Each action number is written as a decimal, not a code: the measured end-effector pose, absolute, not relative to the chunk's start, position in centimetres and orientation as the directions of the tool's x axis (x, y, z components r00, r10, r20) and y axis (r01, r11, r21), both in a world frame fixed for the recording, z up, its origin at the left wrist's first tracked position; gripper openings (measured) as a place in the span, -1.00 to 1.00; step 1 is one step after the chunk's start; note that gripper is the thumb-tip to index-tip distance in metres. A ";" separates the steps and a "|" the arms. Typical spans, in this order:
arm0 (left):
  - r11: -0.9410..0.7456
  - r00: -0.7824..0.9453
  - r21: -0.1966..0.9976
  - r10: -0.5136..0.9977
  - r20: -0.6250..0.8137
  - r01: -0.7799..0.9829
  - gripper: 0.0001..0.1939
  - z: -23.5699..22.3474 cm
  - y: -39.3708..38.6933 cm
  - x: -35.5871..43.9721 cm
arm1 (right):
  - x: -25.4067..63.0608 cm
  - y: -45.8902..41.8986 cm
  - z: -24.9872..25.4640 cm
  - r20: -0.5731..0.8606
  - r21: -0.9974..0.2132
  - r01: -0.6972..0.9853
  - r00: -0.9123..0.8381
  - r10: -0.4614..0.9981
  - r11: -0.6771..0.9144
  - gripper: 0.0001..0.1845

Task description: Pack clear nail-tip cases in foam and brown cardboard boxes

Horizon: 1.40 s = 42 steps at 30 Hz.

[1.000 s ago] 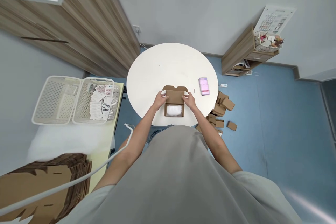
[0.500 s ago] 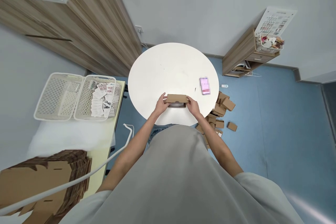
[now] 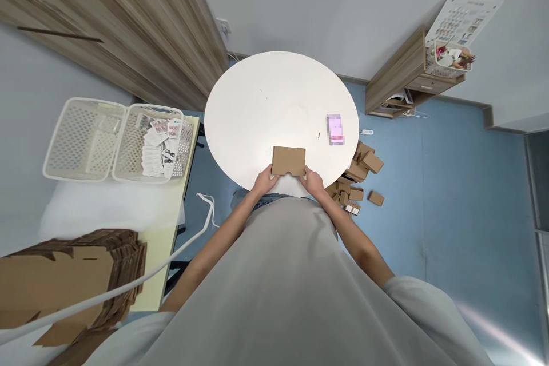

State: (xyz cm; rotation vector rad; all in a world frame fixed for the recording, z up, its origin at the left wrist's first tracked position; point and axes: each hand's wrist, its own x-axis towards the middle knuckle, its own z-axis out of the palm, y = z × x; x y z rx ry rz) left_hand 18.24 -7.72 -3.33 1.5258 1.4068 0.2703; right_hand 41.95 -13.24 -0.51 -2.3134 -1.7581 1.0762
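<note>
A small brown cardboard box [image 3: 289, 160] lies with its lid down on the near edge of the round white table [image 3: 266, 103]. My left hand [image 3: 265, 182] grips the box's near left corner, fingers curled on it. My right hand [image 3: 313, 180] holds the near right corner the same way. What is inside the box is hidden under the lid.
A pink phone [image 3: 335, 128] lies on the table's right side. Several small brown boxes [image 3: 358, 174] are piled on the blue floor to the right. At left, two white mesh baskets [image 3: 111, 140] with packets stand on a yellow desk, beside a stack of flat cardboard [image 3: 72, 277].
The lid, standing open over a white packet a second ago, has been folded down flat. Both hands slid from the box's sides to its near corners. The view shifted slightly.
</note>
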 end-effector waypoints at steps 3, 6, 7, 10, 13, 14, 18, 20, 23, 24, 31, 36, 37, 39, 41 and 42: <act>0.264 0.272 0.755 0.820 -0.503 0.600 -0.41 -3.8 -8.1 18.6 | 41.8 -13.5 -0.8 -0.541 -0.451 0.792 0.125 0.832 -0.412 -0.52; 0.308 0.239 0.735 0.809 -0.536 0.604 -0.55 -4.4 -8.2 18.7 | 41.9 -13.7 -1.2 -0.556 -0.469 0.770 0.123 0.822 -0.433 -0.65; 0.307 0.225 0.724 0.813 -0.537 0.618 -0.58 -4.7 -8.2 18.7 | 41.9 -13.7 -1.4 -0.559 -0.460 0.774 0.128 0.819 -0.435 -0.68; 0.302 0.162 0.675 0.831 -0.533 0.673 -0.62 -5.4 -8.0 18.7 | 42.0 -13.6 -2.0 -0.570 -0.416 0.790 0.160 0.806 -0.451 -0.68; 0.314 0.116 0.656 0.843 -0.525 0.686 -0.63 -6.0 -7.8 18.7 | 42.0 -13.6 -2.7 -0.583 -0.400 0.786 0.180 0.793 -0.472 -0.74; 0.318 0.106 0.657 0.847 -0.520 0.684 -0.63 -6.2 -7.8 18.7 | 42.1 -13.6 -2.9 -0.581 -0.399 0.782 0.187 0.792 -0.478 -0.75; 0.327 0.073 0.636 0.852 -0.518 0.699 -0.62 -6.4 -7.6 18.8 | 42.4 -13.6 -3.8 -0.576 -0.397 0.758 0.233 0.783 -0.518 -0.74; 0.316 0.073 0.626 0.854 -0.515 0.713 -0.61 -6.4 -7.6 19.0 | 42.8 -13.5 -4.0 -0.575 -0.420 0.725 0.253 0.778 -0.546 -0.66; 0.296 0.094 0.637 0.858 -0.505 0.712 -0.60 -6.2 -7.6 19.1 | 43.3 -13.3 -3.9 -0.544 -0.499 0.673 0.247 0.802 -0.545 -0.47; 0.296 0.109 0.643 0.852 -0.512 0.706 -0.61 -6.0 -7.7 19.1 | 43.5 -13.2 -3.8 -0.528 -0.528 0.659 0.239 0.815 -0.536 -0.45; 0.294 0.188 0.765 0.861 -0.472 0.573 -0.75 -3.6 -7.6 17.6 | 45.3 -12.9 -1.0 -0.455 -0.743 0.481 0.147 0.878 -0.466 -0.66; 0.350 0.144 0.781 0.864 -0.482 0.517 -0.69 -1.6 -6.6 17.2 | 46.9 -12.1 0.5 -0.433 -0.809 0.388 0.116 0.894 -0.442 -0.70; 0.369 0.133 0.780 0.860 -0.493 0.505 -0.68 -1.4 -6.3 17.4 | 47.0 -11.8 0.5 -0.442 -0.806 0.379 0.125 0.888 -0.455 -0.70; 0.401 0.127 0.790 0.852 -0.507 0.464 -0.62 -1.3 -5.9 17.8 | 46.9 -11.4 0.3 -0.468 -0.791 0.369 0.149 0.871 -0.488 -0.66; 0.418 0.135 0.808 0.850 -0.509 0.416 -0.52 -1.4 -5.8 18.2 | 46.7 -11.2 -0.2 -0.474 -0.790 0.359 0.156 0.866 -0.497 -0.58; 0.420 0.141 0.815 0.850 -0.507 0.399 -0.48 -1.5 -5.8 18.4 | 46.6 -11.2 -0.5 -0.466 -0.800 0.352 0.147 0.872 -0.487 -0.54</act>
